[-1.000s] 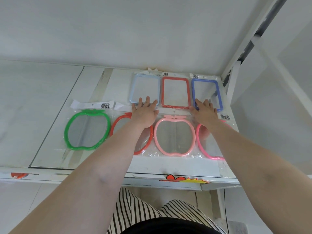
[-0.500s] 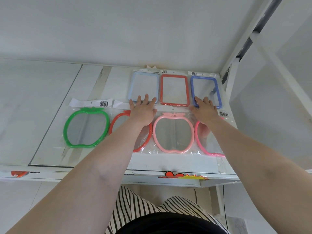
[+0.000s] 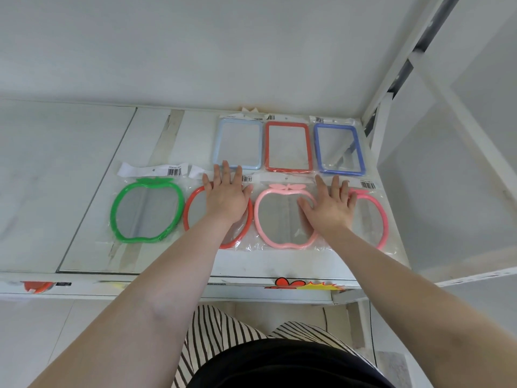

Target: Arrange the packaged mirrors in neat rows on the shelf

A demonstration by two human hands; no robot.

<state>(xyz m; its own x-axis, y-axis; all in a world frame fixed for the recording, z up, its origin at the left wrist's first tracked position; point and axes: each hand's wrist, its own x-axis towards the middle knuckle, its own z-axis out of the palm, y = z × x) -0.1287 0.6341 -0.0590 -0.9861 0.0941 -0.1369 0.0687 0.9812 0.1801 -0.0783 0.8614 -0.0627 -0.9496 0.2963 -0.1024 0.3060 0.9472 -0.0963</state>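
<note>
Though flat on mirrors, hands spread.

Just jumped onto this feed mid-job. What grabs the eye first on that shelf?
Two rows of bagged mirrors: at the back, a light blue rectangular mirror, a red rectangular mirror and a dark blue rectangular mirror; in front, apple-shaped frames led by a green apple-shaped mirror at far left. The left hand lies flat on the red apple-shaped mirror, the right hand across the pale pink apple-shaped mirror and the hot pink one.
</note>
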